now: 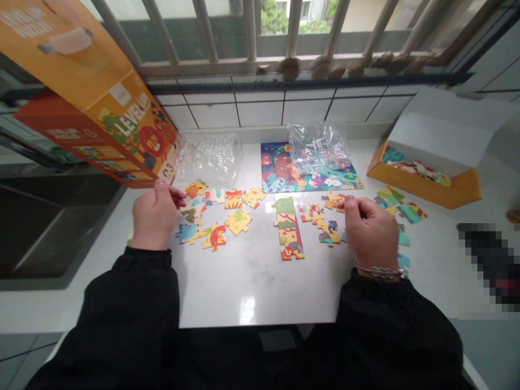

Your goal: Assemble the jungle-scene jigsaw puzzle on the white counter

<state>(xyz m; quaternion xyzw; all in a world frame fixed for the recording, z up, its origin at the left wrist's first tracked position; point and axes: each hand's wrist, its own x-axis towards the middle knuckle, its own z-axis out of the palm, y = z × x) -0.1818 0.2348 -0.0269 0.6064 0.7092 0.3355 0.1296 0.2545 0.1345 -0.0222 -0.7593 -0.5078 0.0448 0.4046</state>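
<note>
My left hand (154, 216) hovers at the left of the loose jigsaw pieces, its fingers curled in; whether anything is in them is hidden. Close to its fingertips lies a green-and-pink puzzle piece (194, 210). Over on the right, my right hand (371, 230) is closed, thumb against the bent fingers, and what it may hold cannot be made out. A yellow-orange puzzle piece (333, 200) lies right by its thumb. Between the hands stands a joined strip of puzzle pieces (287, 227), with a lion at its lower end. More pieces, such as a yellow one (239, 221), lie around it.
An orange puzzle box (134, 124) stands open at the left, beside a dark sink (52, 233). Clear plastic wrap (209, 157) and a colourful animal picture sheet (280, 168) lie along the wall. An open carton (463, 187) with more pieces is at the right.
</note>
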